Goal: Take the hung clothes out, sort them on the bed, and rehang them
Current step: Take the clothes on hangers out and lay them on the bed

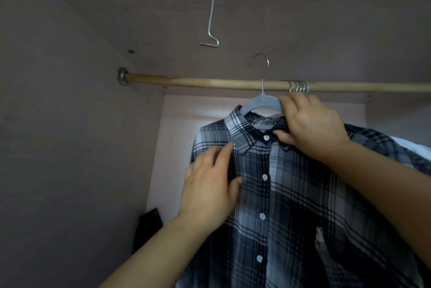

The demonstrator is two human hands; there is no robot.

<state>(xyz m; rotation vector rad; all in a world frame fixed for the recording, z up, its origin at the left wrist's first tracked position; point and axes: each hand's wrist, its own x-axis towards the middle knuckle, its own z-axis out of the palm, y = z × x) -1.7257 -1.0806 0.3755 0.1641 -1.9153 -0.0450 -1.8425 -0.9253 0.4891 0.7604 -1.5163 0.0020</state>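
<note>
A blue, grey and white plaid shirt (286,189) with white buttons hangs on a light grey hanger (260,102). The hanger's metal hook sits above the wooden closet rod (210,82), slightly in front of it. My right hand (310,124) grips the hanger's right shoulder and the shirt collar together. My left hand (210,185) rests flat on the shirt's left chest, fingers spread toward the collar. Several metal hanger hooks (299,86) sit on the rod just behind my right hand; their clothes are mostly hidden.
A bent metal hook (211,10) dangles from the closet ceiling above the rod. The closet's side wall (58,124) stands close on the left. A dark object (149,220) sits low at the back left. White fabric (417,150) shows at the right edge.
</note>
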